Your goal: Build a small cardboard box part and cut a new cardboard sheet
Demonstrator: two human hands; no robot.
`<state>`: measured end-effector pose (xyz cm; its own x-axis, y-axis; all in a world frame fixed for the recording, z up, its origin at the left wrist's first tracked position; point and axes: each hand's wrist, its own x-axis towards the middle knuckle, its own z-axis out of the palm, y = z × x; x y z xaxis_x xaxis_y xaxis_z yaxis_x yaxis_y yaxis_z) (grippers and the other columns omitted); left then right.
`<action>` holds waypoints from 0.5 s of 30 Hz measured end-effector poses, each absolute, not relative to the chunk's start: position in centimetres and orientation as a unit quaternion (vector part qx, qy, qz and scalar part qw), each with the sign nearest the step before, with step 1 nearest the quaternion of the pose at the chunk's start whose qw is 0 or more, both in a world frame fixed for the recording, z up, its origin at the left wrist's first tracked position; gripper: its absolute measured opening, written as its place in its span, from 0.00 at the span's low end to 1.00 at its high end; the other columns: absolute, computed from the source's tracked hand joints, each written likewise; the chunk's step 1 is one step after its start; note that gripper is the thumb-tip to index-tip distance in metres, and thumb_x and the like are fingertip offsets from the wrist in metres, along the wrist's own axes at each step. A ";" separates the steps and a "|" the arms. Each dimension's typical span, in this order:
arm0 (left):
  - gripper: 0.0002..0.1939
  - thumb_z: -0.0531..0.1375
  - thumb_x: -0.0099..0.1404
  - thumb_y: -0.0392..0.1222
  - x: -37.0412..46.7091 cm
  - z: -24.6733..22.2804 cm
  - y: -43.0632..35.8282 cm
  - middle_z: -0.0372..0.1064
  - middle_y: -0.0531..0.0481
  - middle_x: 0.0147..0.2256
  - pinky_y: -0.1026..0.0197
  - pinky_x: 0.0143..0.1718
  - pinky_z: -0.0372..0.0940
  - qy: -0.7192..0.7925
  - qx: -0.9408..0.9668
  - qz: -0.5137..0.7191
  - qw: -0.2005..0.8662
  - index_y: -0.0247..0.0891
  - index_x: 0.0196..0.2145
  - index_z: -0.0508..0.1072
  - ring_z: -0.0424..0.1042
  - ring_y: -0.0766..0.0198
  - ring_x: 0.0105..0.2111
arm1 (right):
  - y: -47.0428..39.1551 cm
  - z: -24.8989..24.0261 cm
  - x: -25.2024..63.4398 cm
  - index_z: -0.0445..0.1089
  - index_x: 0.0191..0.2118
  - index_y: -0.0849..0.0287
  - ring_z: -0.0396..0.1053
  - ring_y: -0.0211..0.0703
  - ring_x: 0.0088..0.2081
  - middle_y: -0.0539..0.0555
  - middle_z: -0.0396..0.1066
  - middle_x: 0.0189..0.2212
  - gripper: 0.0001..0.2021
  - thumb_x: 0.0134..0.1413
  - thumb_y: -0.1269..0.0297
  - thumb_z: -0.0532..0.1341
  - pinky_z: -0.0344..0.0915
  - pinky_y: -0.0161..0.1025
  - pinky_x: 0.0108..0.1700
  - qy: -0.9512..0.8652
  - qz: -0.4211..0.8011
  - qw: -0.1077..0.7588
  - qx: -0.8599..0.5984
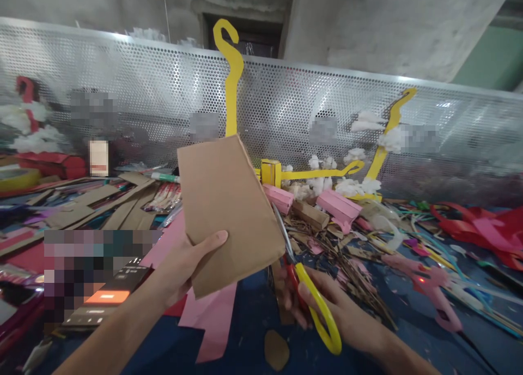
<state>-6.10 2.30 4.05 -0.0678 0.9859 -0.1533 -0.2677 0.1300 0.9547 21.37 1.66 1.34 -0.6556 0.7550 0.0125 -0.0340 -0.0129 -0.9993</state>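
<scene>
A flat brown piece of cardboard point(229, 206) is held up by my left hand point(200, 255), its thumb on the front face and the other fingers behind. My right hand point(322, 298) grips scissors point(302, 282) with one yellow and one red handle. Their blades point up and lie along the cardboard's right edge; whether they are cutting into it cannot be seen. Below the cardboard lies a cut pink paper piece point(210, 323), and close by it a small rounded cardboard scrap point(277, 349) on the blue table point(249, 315).
A pink glue gun point(433, 282) with a lit light lies at right, near red ribbon point(482, 228). Twigs point(355, 282) and pink boxes point(337, 203) sit beyond my right hand. A tall yellow hook shape point(232, 80) stands behind the cardboard. Cardboard strips point(126, 206) lie left.
</scene>
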 end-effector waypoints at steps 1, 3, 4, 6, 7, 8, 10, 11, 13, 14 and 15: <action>0.29 0.70 0.58 0.51 -6.1 4.0 2.3 0.71 0.45 0.58 0.60 0.43 0.76 0.486 0.368 0.547 0.574 0.48 0.56 0.69 0.76 0.54 0.52 | 1.7 1.2 21.4 0.64 0.46 0.60 0.62 0.32 0.26 0.52 0.67 0.34 0.20 0.65 0.45 0.57 0.61 0.32 0.30 -0.630 0.656 0.303 -0.285; 0.28 0.70 0.57 0.51 -6.1 4.1 2.3 0.71 0.45 0.58 0.59 0.43 0.76 0.487 0.364 0.549 0.574 0.48 0.54 0.70 0.76 0.53 0.52 | 1.7 1.0 21.4 0.63 0.45 0.59 0.63 0.32 0.26 0.51 0.67 0.33 0.19 0.65 0.46 0.57 0.62 0.32 0.31 -0.624 0.660 0.304 -0.288; 0.28 0.70 0.57 0.51 -6.1 4.1 2.3 0.72 0.45 0.57 0.59 0.43 0.76 0.488 0.362 0.548 0.575 0.48 0.54 0.70 0.76 0.53 0.52 | 1.7 0.9 21.4 0.63 0.45 0.59 0.63 0.32 0.26 0.51 0.66 0.33 0.19 0.65 0.46 0.57 0.62 0.32 0.31 -0.623 0.661 0.303 -0.288; 0.28 0.70 0.57 0.51 -6.0 4.1 2.3 0.72 0.45 0.57 0.58 0.43 0.76 0.492 0.358 0.546 0.576 0.48 0.53 0.71 0.76 0.53 0.51 | 1.6 0.9 21.4 0.63 0.45 0.59 0.63 0.32 0.26 0.50 0.66 0.32 0.18 0.65 0.46 0.57 0.62 0.32 0.31 -0.626 0.660 0.299 -0.289; 0.28 0.70 0.57 0.51 -6.0 4.1 2.3 0.73 0.44 0.56 0.58 0.43 0.76 0.495 0.355 0.545 0.576 0.48 0.53 0.71 0.76 0.53 0.51 | 1.5 0.8 21.5 0.63 0.45 0.58 0.63 0.32 0.26 0.50 0.65 0.32 0.18 0.66 0.46 0.56 0.63 0.33 0.31 -0.627 0.659 0.298 -0.290; 0.28 0.71 0.56 0.51 -6.0 4.1 2.2 0.73 0.44 0.56 0.58 0.43 0.76 0.498 0.353 0.544 0.576 0.47 0.53 0.71 0.76 0.52 0.51 | 1.5 0.8 21.5 0.62 0.45 0.58 0.63 0.32 0.26 0.49 0.64 0.32 0.18 0.66 0.46 0.55 0.63 0.33 0.31 -0.627 0.658 0.298 -0.292; 0.28 0.71 0.56 0.51 -6.0 4.2 2.2 0.73 0.43 0.56 0.58 0.43 0.76 0.500 0.351 0.543 0.577 0.47 0.53 0.71 0.76 0.52 0.51 | 1.3 0.5 21.5 0.62 0.45 0.58 0.62 0.31 0.26 0.47 0.61 0.31 0.18 0.66 0.46 0.55 0.62 0.33 0.31 -0.625 0.657 0.297 -0.299; 0.28 0.71 0.56 0.51 -5.9 4.2 2.3 0.73 0.43 0.56 0.57 0.43 0.76 0.500 0.352 0.543 0.576 0.46 0.53 0.71 0.77 0.52 0.50 | 1.2 0.4 21.5 0.61 0.46 0.58 0.61 0.31 0.26 0.47 0.59 0.31 0.19 0.66 0.45 0.55 0.61 0.32 0.31 -0.624 0.657 0.298 -0.302; 0.28 0.71 0.56 0.50 -5.9 4.3 2.3 0.74 0.42 0.55 0.57 0.44 0.76 0.500 0.356 0.542 0.574 0.46 0.53 0.71 0.77 0.52 0.50 | 1.1 0.0 21.5 0.61 0.45 0.57 0.59 0.30 0.26 0.46 0.57 0.31 0.20 0.67 0.44 0.53 0.60 0.31 0.29 -0.621 0.657 0.300 -0.306; 0.28 0.71 0.56 0.50 -5.9 4.3 2.3 0.74 0.42 0.55 0.57 0.44 0.76 0.501 0.357 0.542 0.572 0.46 0.53 0.71 0.77 0.52 0.50 | 1.1 -0.1 21.5 0.61 0.44 0.57 0.58 0.30 0.26 0.46 0.56 0.31 0.20 0.67 0.43 0.52 0.59 0.31 0.28 -0.621 0.655 0.302 -0.307; 0.29 0.71 0.56 0.50 -5.9 4.3 2.3 0.75 0.42 0.54 0.57 0.44 0.76 0.503 0.356 0.540 0.573 0.46 0.54 0.71 0.77 0.52 0.50 | 1.0 -0.1 21.4 0.61 0.42 0.57 0.57 0.30 0.25 0.46 0.56 0.30 0.21 0.67 0.42 0.50 0.58 0.31 0.28 -0.622 0.653 0.302 -0.309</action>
<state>-5.86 2.32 4.28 -0.0906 0.9774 -0.1912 -0.2604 0.1621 0.9518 21.43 1.04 -0.14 -0.6267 0.7788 -0.0278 -0.0095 -0.0432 -0.9990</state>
